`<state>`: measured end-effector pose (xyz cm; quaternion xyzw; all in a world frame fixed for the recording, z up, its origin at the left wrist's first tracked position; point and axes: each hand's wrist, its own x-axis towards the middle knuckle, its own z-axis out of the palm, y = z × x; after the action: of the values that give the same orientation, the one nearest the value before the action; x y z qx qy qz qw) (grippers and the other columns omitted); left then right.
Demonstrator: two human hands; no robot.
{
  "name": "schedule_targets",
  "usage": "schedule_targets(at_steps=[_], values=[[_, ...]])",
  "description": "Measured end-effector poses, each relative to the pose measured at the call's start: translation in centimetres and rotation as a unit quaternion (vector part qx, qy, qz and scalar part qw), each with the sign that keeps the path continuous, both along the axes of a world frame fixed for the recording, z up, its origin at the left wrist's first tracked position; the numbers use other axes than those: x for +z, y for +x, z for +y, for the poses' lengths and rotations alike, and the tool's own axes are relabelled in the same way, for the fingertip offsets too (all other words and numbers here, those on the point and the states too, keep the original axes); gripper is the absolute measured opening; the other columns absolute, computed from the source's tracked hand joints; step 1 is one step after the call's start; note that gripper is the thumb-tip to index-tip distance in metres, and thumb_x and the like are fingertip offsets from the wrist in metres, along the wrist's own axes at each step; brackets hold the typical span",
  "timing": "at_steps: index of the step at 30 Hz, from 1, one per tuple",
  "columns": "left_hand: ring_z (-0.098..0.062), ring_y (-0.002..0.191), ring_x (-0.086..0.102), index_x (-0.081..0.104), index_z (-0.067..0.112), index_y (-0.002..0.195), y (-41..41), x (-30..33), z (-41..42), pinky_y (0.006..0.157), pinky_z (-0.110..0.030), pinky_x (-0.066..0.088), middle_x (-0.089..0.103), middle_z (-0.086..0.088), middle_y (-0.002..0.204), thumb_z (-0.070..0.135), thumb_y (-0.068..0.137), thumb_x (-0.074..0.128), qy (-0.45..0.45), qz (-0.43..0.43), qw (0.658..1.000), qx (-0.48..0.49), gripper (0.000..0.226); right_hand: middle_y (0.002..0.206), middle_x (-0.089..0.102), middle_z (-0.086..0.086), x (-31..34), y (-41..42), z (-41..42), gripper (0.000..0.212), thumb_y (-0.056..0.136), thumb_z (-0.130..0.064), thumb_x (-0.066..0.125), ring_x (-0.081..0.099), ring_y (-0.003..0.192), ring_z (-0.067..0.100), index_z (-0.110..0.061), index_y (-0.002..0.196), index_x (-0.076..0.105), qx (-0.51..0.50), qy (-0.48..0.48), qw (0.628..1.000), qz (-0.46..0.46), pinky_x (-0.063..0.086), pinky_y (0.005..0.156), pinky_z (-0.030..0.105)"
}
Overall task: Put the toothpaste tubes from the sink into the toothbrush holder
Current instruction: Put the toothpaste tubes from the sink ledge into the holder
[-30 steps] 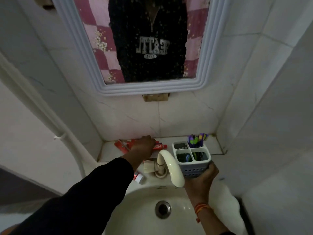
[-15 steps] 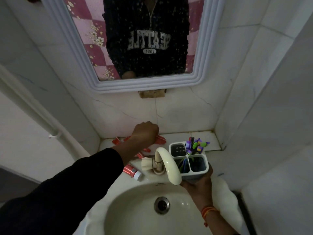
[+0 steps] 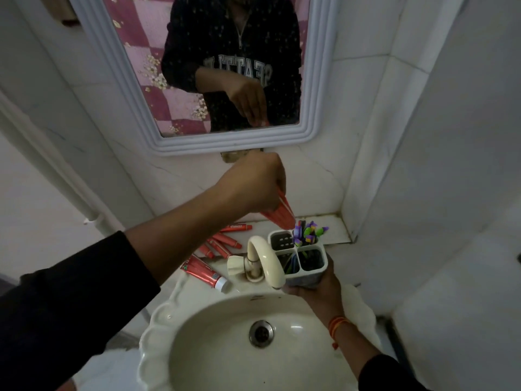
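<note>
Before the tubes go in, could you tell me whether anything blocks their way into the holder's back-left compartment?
Nothing visible does. The left hand holds the red tubes just above the holder; that compartment looks open, with toothbrushes close beside it.

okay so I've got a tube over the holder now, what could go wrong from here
The red tube in your left hand hangs above the holder's back corner, close to the toothbrushes; it could catch on their heads instead of dropping into the empty back-left slot. Your right hand holds the holder beside the faucet, so a bump could tip it toward the basin.
</note>
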<state>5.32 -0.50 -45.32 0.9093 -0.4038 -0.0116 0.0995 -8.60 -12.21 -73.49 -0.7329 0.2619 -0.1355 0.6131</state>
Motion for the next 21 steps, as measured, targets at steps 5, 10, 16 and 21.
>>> schedule_targets(at_steps=[5,10,16,21], values=[[-0.019,0.076,0.072,0.078,0.009,0.100,-3.1,-1.1,-2.6,0.073,-0.032,0.063,0.076,-0.008,0.093,0.012,0.075,0.080,0.050,0.042,0.998,-0.013,0.025,0.116,0.071,0.021,2.4,1.4,-0.2,0.053,0.078,-0.050,0.068,0.065,0.103,0.042,-0.013,0.116,0.069,-0.034,0.538,0.840,-0.063,0.049,0.084,0.067],[-0.026,0.074,0.064,0.073,0.003,0.103,-4.3,-5.7,-5.3,0.067,-0.033,0.057,0.064,-0.010,0.081,0.015,0.076,0.078,0.084,0.076,0.993,-0.022,0.030,0.102,0.076,0.022,2.2,2.1,-0.3,0.045,0.092,-0.050,0.056,0.063,0.102,0.045,-0.010,0.103,0.072,-0.080,0.565,0.819,-0.052,0.039,0.094,0.073],[-0.023,0.076,0.072,0.076,0.008,0.106,-4.4,-8.8,-6.2,0.068,-0.031,0.062,0.074,-0.011,0.092,0.014,0.077,0.078,0.100,0.152,0.983,-0.003,0.029,0.086,0.078,0.016,2.2,2.1,-0.5,0.038,0.095,-0.043,0.057,0.065,0.091,0.040,-0.010,0.100,0.072,-0.070,0.564,0.820,-0.066,0.052,0.080,0.062],[-0.018,0.067,0.078,0.080,0.007,0.094,-1.2,-7.8,-3.3,0.057,-0.021,0.061,0.080,-0.007,0.080,0.013,0.081,0.080,-0.032,0.318,0.945,0.068,0.014,0.098,0.077,0.015,2.1,1.8,-0.9,0.029,0.095,-0.039,0.059,0.062,0.100,0.043,-0.016,0.105,0.072,-0.067,0.571,0.815,-0.074,0.052,0.077,0.069]])
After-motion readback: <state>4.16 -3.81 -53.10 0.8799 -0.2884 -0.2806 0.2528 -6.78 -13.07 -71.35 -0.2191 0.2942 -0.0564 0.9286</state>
